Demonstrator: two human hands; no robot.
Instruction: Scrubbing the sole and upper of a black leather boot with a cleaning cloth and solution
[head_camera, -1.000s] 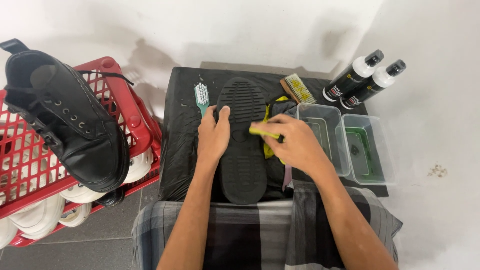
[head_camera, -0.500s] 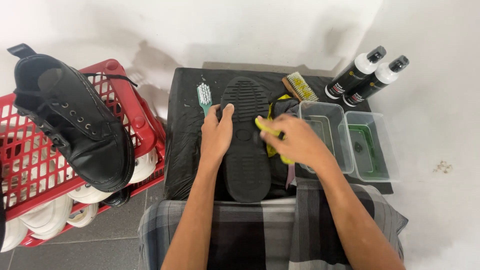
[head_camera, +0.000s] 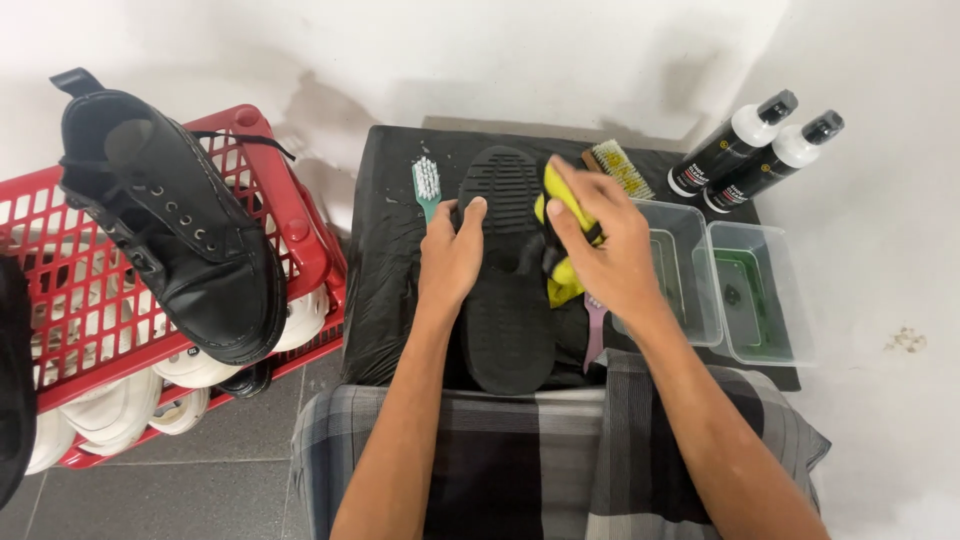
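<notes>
The left hand (head_camera: 452, 258) lies flat on one black shoe (head_camera: 507, 270) turned sole-up, its fingers curled loosely over the sole's left edge and pinning it in place. The right hand (head_camera: 605, 250) is closed around one yellow cloth (head_camera: 562, 215), pressing it against the right side of the same sole; part of the cloth hangs out below the palm. The shoe rests on one black mat (head_camera: 385, 270) covering the low tabletop, directly between the two hands. Just beyond the left hand's fingertips lies one green toothbrush (head_camera: 427, 187) with white bristles. Beyond the right hand lies one wooden scrub brush (head_camera: 620, 168), and just under the right wrist a pink handle (head_camera: 594, 335) pokes out; what it belongs to cannot be told. To the right of the right hand sit two clear plastic tubs (head_camera: 745, 290) side by side, the farther one holding greenish liquid. Beyond them, farther right, two black bottles (head_camera: 735, 150) with white shoulders and dark caps lie tilted side by side. Well to the left of the left hand stands one red plastic crate (head_camera: 290, 225), with one black lace-up boot (head_camera: 165, 225) resting on top of it and several white shoes (head_camera: 120, 415) beneath it. The person's lap, near the wrists, is covered by grey checked cloth (head_camera: 560, 450).
</notes>
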